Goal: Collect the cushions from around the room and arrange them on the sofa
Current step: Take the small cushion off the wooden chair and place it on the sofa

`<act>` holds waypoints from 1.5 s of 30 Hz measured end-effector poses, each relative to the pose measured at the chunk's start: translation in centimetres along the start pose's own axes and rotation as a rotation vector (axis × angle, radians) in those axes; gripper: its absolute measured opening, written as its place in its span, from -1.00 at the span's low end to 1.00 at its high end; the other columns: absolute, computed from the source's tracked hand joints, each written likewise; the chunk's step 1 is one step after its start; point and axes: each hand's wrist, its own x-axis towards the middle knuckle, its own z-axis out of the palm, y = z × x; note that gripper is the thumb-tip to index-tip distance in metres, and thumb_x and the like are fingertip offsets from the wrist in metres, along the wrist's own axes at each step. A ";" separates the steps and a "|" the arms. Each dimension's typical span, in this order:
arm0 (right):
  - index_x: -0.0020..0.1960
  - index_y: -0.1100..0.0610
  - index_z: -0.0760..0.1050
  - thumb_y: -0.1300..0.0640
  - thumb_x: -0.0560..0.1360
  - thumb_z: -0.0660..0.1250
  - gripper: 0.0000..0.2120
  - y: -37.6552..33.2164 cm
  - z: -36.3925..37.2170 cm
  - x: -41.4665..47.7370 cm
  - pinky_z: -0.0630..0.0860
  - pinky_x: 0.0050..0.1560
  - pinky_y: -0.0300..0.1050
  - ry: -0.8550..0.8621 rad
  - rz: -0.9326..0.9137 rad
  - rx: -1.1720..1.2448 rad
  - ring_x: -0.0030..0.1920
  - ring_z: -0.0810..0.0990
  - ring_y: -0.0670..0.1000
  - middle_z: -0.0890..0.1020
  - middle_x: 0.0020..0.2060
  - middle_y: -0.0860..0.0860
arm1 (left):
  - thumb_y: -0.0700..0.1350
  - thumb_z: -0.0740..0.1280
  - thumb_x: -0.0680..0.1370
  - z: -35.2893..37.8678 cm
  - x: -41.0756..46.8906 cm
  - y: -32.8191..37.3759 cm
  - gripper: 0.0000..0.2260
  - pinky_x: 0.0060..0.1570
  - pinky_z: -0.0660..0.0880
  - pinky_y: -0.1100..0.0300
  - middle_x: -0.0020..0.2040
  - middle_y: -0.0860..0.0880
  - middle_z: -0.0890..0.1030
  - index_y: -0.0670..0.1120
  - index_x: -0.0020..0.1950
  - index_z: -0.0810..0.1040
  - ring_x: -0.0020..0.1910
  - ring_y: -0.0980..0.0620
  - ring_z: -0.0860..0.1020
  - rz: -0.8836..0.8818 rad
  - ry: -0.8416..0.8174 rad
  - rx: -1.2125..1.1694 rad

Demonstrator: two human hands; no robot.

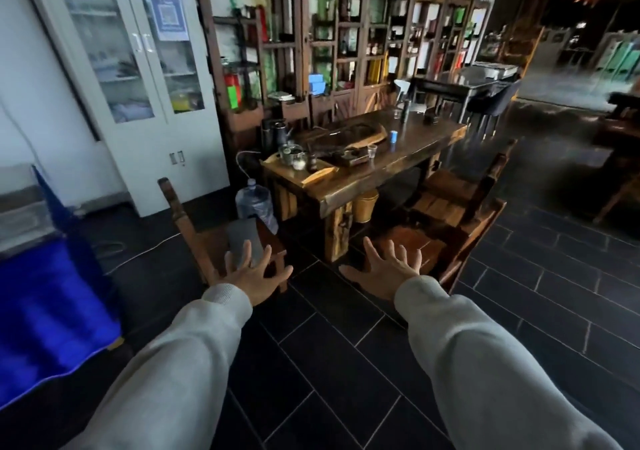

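A person's two arms in pale grey sleeves stretch forward over a dark tiled floor (pixel 346 363), both hands empty with fingers spread wide; the left hand (pixel 254 273) reaches toward a grey cushion (pixel 244 240) that lies on the seat of a wooden chair (pixel 194 238), its fingertips just short of or barely overlapping the cushion's near edge, while the right hand (pixel 388 269) hangs open and apart to the right, over the floor in front of a second wooden chair (pixel 460 207). The step in hand appears to be picking up this cushion, and it would likely go best if both hands close on opposite edges, the right one moving left to join in, then lift it clear of the chair back. A long wooden tea table (pixel 367 169) stands behind the chairs, with a large water bottle (pixel 256 207) on the floor beside it. Counted: one cushion visible, two hands, two wooden chairs near the table, one table, one water bottle. A bright blue cloth (pixel 45 311) covers something at the left edge; whether that is the sofa cannot be told
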 end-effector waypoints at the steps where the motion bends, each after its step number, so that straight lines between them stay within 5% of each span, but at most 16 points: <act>1: 0.69 -0.23 -0.25 -0.66 0.41 -0.08 -0.01 -0.4 -0.3 2.9 -0.32 0.56 0.39 -0.019 -0.018 -0.017 0.68 -0.16 0.28 -0.11 0.71 0.16 | 0.66 -0.13 0.29 -0.5 1.9 0.3 -0.10 0.49 -0.19 -0.36 0.64 0.09 -0.37 0.39 0.60 -0.19 0.62 -0.24 -0.28 -0.032 -0.014 -0.027; 4: 0.70 -0.20 -0.23 -0.66 0.41 -0.05 0.01 -1.9 -2.3 11.5 -0.30 0.56 0.39 -0.084 -0.073 -0.044 0.68 -0.14 0.29 -0.12 0.71 0.15 | 0.62 -0.12 0.38 -2.2 6.9 1.0 -0.18 0.49 -0.16 -0.35 0.67 0.03 -0.30 0.39 0.59 -0.18 0.63 -0.25 -0.22 -0.083 -0.018 0.016; 12: 0.71 -0.14 -0.17 -0.66 0.41 -0.08 0.03 -10.8 -6.1 32.4 -0.24 0.58 0.42 -0.121 -0.244 -0.129 0.68 -0.12 0.28 -0.08 0.71 0.16 | 0.56 -0.03 0.46 -5.4 22.1 -2.1 -0.19 0.50 -0.11 -0.43 0.68 0.02 -0.26 0.31 0.62 -0.19 0.63 -0.28 -0.21 -0.293 0.000 -0.325; 29: 0.70 -0.18 -0.15 -0.64 0.43 -0.05 -0.02 -35.6 -1.9 70.8 -0.17 0.59 0.39 -0.320 -0.423 -0.395 0.68 0.02 0.23 0.01 0.71 0.12 | 0.58 -0.04 0.44 -7.2 58.0 -14.8 -0.15 0.56 -0.02 -0.28 0.69 -0.02 -0.20 0.27 0.64 -0.18 0.64 -0.29 -0.09 -0.584 -0.093 -0.661; 37: 0.71 -0.12 -0.08 -0.61 0.46 -0.04 -0.03 -42.5 5.0 85.6 -0.12 0.60 0.42 -0.432 -0.564 -0.520 0.66 0.11 0.25 0.11 0.70 0.06 | 0.62 -0.09 0.38 -0.3 66.6 -18.5 -0.10 0.51 0.03 -0.36 0.69 0.02 -0.19 0.28 0.63 -0.18 0.64 -0.30 -0.09 -0.819 -0.085 -0.778; 40: 0.72 -0.11 -0.12 -0.61 0.46 -0.07 -0.02 -44.7 9.0 90.9 -0.08 0.61 0.37 -0.495 -0.630 -0.586 0.67 0.06 0.25 0.07 0.71 0.08 | 0.47 0.00 0.54 4.6 69.4 -18.9 -0.27 0.51 0.03 -0.34 0.68 0.05 -0.19 0.29 0.64 -0.13 0.63 -0.31 -0.09 -0.904 -0.112 -0.800; 45: 0.71 -0.11 -0.15 -0.57 0.50 -0.05 -0.06 -46.8 17.9 97.3 0.04 0.60 0.31 -0.597 -0.742 -0.728 0.66 0.10 0.25 0.06 0.70 0.13 | 0.40 0.09 0.58 13.6 72.8 -16.1 -0.26 0.53 -0.01 -0.34 0.69 -0.08 0.00 0.09 0.67 0.03 0.64 -0.21 -0.04 -1.128 0.008 -1.090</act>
